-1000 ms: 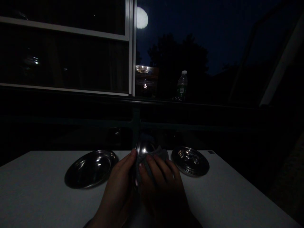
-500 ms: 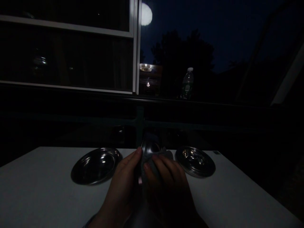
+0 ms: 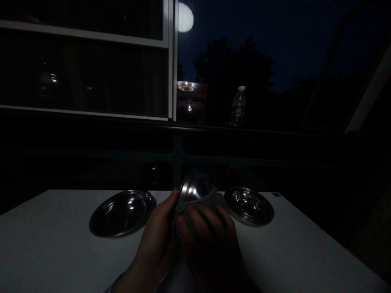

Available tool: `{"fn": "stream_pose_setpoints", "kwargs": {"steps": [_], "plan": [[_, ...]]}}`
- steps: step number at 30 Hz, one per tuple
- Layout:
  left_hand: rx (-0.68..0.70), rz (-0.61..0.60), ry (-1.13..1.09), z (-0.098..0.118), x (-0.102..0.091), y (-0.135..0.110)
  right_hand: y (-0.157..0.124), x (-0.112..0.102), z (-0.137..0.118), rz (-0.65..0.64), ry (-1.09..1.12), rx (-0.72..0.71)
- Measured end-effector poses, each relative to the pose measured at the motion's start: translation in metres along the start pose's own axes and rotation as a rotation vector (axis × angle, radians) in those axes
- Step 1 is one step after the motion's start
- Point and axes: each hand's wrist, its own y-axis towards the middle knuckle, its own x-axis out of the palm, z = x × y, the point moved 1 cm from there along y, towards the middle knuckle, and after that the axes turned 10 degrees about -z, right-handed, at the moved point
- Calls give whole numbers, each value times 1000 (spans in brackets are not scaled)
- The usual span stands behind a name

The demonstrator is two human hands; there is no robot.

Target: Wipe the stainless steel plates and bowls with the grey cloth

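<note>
In dim light, my left hand [image 3: 154, 244] grips the near left edge of a shiny steel plate [image 3: 195, 188] held tilted upright above the table. My right hand [image 3: 207, 234] presses a grey cloth [image 3: 214, 200] against the plate's inner face, fingers closed over the cloth. Both hands meet in front of me over the white table [image 3: 49, 252]. The lower part of the held plate is hidden behind my hands.
A steel plate [image 3: 122, 212] lies on the table to the left, another steel plate [image 3: 249, 205] to the right. Beyond the table's far edge runs a dark railing [image 3: 244, 136] with a water bottle [image 3: 238, 106] on it. A window frame [image 3: 171, 61] rises behind.
The held plate has tipped up a little, showing more of its shiny face. My right hand with the cloth has shifted slightly over it. The camera view swayed a bit.
</note>
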Motion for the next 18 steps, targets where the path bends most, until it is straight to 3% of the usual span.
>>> {"fn": "stream_pose_setpoints", "kwargs": {"steps": [5,9,13,18], "plan": [[5,-33,-20,1,7,-3,0,2,-2,39,2,3],[19,-47,-2,-6,0,-1,2,-2,1,47,-28,8],[136,24,197,-11,-6,0,6,-8,6,35,-45,53],[168,126,391,-7,-6,0,7,-5,4,23,-23,90]]}}
